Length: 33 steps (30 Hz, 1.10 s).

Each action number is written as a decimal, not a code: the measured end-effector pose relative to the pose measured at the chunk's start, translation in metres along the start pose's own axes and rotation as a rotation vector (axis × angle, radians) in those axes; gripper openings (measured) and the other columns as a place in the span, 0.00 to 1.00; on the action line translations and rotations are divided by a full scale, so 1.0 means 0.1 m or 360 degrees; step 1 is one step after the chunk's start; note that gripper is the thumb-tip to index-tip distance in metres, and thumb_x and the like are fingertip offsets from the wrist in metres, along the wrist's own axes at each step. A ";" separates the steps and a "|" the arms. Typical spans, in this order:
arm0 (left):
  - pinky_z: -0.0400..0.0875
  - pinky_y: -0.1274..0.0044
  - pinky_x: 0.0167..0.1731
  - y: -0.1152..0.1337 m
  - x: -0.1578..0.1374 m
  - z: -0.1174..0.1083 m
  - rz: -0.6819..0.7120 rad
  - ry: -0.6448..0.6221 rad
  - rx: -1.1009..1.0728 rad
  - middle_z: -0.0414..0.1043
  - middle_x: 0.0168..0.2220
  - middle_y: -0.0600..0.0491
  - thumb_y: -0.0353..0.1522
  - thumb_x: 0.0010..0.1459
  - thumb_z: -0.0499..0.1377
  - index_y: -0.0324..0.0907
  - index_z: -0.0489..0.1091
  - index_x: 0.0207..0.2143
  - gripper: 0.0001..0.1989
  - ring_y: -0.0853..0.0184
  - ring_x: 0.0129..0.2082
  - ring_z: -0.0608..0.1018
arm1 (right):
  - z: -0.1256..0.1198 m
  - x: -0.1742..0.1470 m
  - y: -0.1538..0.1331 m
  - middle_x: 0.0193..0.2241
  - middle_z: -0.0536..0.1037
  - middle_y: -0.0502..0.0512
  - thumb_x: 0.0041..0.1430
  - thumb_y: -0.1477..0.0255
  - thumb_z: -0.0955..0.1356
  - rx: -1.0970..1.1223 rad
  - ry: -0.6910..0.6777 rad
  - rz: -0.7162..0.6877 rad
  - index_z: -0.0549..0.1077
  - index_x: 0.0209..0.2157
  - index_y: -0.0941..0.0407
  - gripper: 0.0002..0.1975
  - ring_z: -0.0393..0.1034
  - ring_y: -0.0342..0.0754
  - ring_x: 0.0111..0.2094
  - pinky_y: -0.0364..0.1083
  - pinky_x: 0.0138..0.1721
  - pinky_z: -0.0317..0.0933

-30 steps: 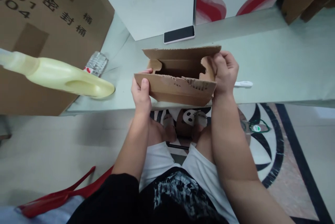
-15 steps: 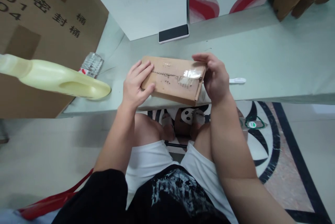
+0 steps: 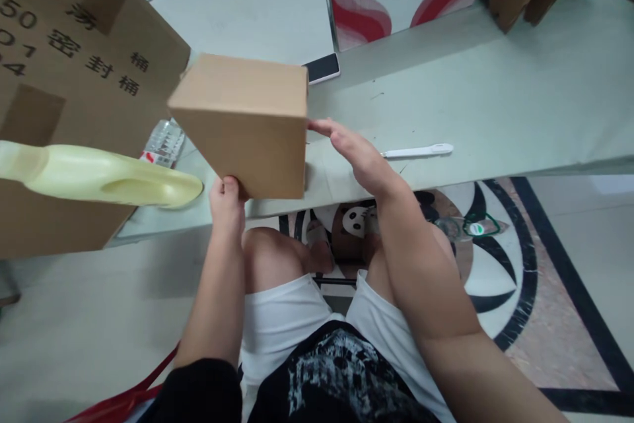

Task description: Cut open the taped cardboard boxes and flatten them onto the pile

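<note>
A plain brown cardboard box (image 3: 247, 146) is tipped up over the table's front edge, its taped face turned out of sight. My left hand (image 3: 228, 202) grips it at the lower left, thumb on the near face and the other fingers hidden. To the right of the box, my right hand (image 3: 354, 152) is open with fingers stretched out, the fingertips at the box's right edge; whether they press on it I cannot tell. Just beyond that hand lies a slim white-handled tool (image 3: 426, 150) on the table.
A phone (image 3: 324, 68) lies partly hidden behind the box. On the left are a pale yellow bottle (image 3: 109, 174), a clear plastic bottle (image 3: 164, 142) and a large printed carton (image 3: 99, 27). A red and white carton (image 3: 396, 7) stands at the back of the pale green table (image 3: 520, 99).
The box has been turned up and moved left, so plain faces show instead of the taped one. My right hand has straightened its fingers; my left hand has shifted lower.
</note>
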<state>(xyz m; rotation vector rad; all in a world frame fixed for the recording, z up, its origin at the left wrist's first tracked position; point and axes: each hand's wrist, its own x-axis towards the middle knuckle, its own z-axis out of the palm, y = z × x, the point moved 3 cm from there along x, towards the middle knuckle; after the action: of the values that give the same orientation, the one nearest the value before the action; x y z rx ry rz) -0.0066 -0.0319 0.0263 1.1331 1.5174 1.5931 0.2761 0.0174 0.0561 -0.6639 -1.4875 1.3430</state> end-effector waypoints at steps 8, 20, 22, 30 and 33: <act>0.83 0.74 0.35 0.06 -0.38 0.80 -0.0681 -0.0097 -0.0460 0.78 0.55 0.47 0.58 0.60 0.60 0.47 0.74 0.50 0.29 0.58 0.50 0.83 | -0.05 -0.05 -0.35 0.65 0.68 0.53 0.64 0.45 0.64 -0.0265 0.0121 -0.0316 0.74 0.55 0.47 0.27 0.57 0.56 0.70 0.58 0.70 0.55; 0.77 0.78 0.36 0.09 -0.33 0.53 -0.0334 0.0206 0.0189 0.77 0.41 0.53 0.33 0.51 0.67 0.46 0.70 0.40 0.13 0.68 0.38 0.81 | -0.26 -0.06 -0.09 0.61 0.69 0.56 0.53 0.52 0.75 -0.0761 0.0412 -0.0280 0.73 0.55 0.44 0.29 0.58 0.60 0.66 0.64 0.69 0.53; 0.75 0.70 0.53 0.43 -0.17 0.47 0.0283 0.0326 0.0423 0.76 0.45 0.52 0.33 0.52 0.65 0.47 0.70 0.43 0.14 0.63 0.49 0.79 | -0.20 -0.06 -0.11 0.57 0.73 0.57 0.56 0.53 0.73 -0.0781 0.0338 -0.0322 0.75 0.52 0.47 0.25 0.63 0.60 0.63 0.63 0.66 0.57; 0.56 0.57 0.70 0.85 0.51 1.19 0.0727 -0.0597 0.1328 0.73 0.59 0.50 0.41 0.62 0.57 0.49 0.74 0.47 0.13 0.51 0.66 0.68 | -0.28 -0.10 -0.12 0.43 0.80 0.57 0.65 0.65 0.63 -0.0894 0.0816 -0.0048 0.76 0.43 0.53 0.12 0.74 0.53 0.47 0.57 0.53 0.68; 0.47 0.50 0.71 0.58 0.66 1.37 0.0625 -0.0663 0.1465 0.73 0.60 0.52 0.44 0.63 0.53 0.51 0.77 0.43 0.16 0.47 0.70 0.61 | -0.52 -0.20 -0.09 0.44 0.78 0.60 0.62 0.69 0.62 -0.1205 0.1071 0.0518 0.75 0.43 0.54 0.13 0.71 0.56 0.48 0.61 0.55 0.64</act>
<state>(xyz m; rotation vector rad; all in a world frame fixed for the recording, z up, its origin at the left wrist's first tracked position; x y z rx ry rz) 0.0961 0.0788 0.0873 2.2059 1.8330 0.7207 0.3322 0.0192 0.0533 -1.7075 -1.3123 0.6082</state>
